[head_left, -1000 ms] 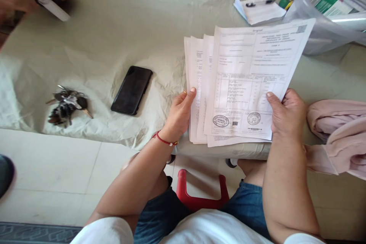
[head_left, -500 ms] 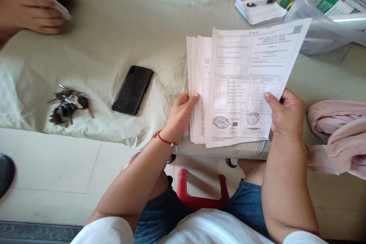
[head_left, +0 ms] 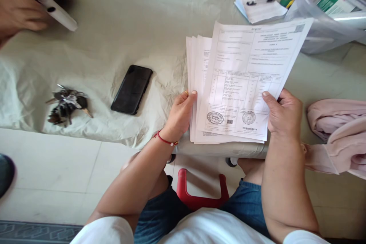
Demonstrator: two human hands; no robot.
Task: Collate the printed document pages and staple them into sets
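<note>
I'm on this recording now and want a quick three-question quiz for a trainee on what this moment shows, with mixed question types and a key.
1. Multiple choice: Which of these is the right hand holding?
(a) the pink cloth
(b) the stamped sheet
(c) the bunch of keys

2. True or false: The pen lies on top of the white note paper.

3. Fill in the blank, using the wearer's own left or right: The red bracelet is worn on the ____ side.

Key:
1. b
2. True
3. left
</note>
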